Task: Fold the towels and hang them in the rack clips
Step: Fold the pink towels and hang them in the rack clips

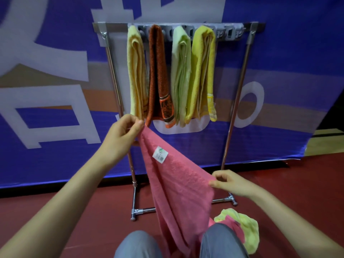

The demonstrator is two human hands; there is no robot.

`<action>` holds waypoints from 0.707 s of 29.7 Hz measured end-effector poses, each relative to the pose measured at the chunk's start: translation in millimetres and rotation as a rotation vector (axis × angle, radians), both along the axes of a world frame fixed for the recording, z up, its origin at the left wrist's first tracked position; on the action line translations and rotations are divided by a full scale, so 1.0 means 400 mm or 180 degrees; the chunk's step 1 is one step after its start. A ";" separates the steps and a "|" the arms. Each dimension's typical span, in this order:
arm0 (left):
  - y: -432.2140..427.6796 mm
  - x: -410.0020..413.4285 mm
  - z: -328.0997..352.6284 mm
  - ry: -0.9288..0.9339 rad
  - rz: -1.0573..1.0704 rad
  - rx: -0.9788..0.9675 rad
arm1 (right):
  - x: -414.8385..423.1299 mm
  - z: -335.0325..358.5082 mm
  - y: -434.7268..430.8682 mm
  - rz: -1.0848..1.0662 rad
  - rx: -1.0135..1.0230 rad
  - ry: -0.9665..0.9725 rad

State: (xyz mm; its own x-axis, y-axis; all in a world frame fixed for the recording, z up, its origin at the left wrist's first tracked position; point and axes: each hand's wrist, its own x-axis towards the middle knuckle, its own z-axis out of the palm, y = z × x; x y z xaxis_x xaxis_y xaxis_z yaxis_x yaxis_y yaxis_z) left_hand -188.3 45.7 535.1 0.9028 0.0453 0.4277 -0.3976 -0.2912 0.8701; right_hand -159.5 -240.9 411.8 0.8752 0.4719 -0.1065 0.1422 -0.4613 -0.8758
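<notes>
A pink towel (176, 187) with a white label hangs between my hands, its lower part draping down between my knees. My left hand (121, 135) pinches its top corner just below the rack's hanging towels. My right hand (230, 184) pinches its right edge, lower and nearer to me. On the metal rack (240, 75), folded towels hang from the grey clip strip (230, 33): pale yellow (135, 71), orange-brown (158, 75), light green (181, 75) and bright yellow (202, 71). The clips at the strip's right end hold nothing.
A light green towel (247, 231) with some pink cloth lies crumpled on the red floor by my right knee. The rack's feet (135, 212) stand on the floor in front of a blue printed banner (288, 90). My knees (137, 244) fill the bottom edge.
</notes>
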 end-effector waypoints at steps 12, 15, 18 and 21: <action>0.102 -0.022 -0.099 0.0495 0.0474 0.0450 | 0.050 0.029 -0.064 -0.0935 -0.0073 -0.0441; 0.107 -0.025 -0.111 0.0605 0.0503 0.0174 | 0.045 0.030 -0.081 -0.0757 -0.0257 -0.0385; 0.109 -0.026 -0.120 0.0749 0.0495 0.0029 | 0.042 0.025 -0.085 -0.0721 -0.0294 -0.0412; 0.090 -0.035 -0.142 0.0816 0.0543 -0.0023 | 0.046 0.037 -0.069 -0.0991 -0.0234 -0.0473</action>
State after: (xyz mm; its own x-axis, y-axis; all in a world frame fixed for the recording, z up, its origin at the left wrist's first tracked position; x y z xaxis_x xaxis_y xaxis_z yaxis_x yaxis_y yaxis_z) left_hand -202.2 81.9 478.5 0.9603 0.2077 0.1862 -0.1109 -0.3283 0.9380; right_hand -141.1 -268.4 426.6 0.9844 0.1758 0.0089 0.1081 -0.5637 -0.8189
